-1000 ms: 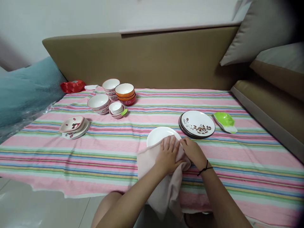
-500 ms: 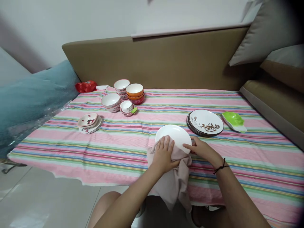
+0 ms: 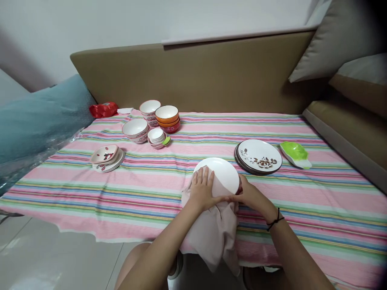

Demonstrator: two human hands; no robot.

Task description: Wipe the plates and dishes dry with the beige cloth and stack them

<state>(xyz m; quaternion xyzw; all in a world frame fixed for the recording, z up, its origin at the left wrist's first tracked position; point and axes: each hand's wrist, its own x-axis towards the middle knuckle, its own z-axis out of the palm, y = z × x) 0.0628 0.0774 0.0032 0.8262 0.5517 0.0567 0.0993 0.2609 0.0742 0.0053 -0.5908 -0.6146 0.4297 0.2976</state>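
A round white plate [image 3: 222, 169] lies at the near middle of the striped cloth. A pinkish-beige rag [image 3: 216, 231] covers its near left part and hangs down over the edge in folds. My left hand [image 3: 203, 191] lies flat on the rag over the plate, fingers spread. At the plate's right rim, my right hand [image 3: 249, 195] grips the edge, its thumb reaching across the rag to the left thumb and its other fingers partly hidden under the rim. Just beyond the right hand stands a stack of brown-rimmed floral plates [image 3: 256, 155].
A green leaf-shaped dish [image 3: 295, 154] rests at right. Further left are stacked orange and red bowls [image 3: 167, 119], white patterned bowls [image 3: 136, 129], small white dishes [image 3: 156, 135] and a square bowl [image 3: 104, 155] on plates. A sofa back [image 3: 196, 76] bounds the far side.
My right thumb has moved left and nearer, from the plate's top onto the rag beside my left thumb. My left hand stays flat on the rag. The view has shifted slightly.
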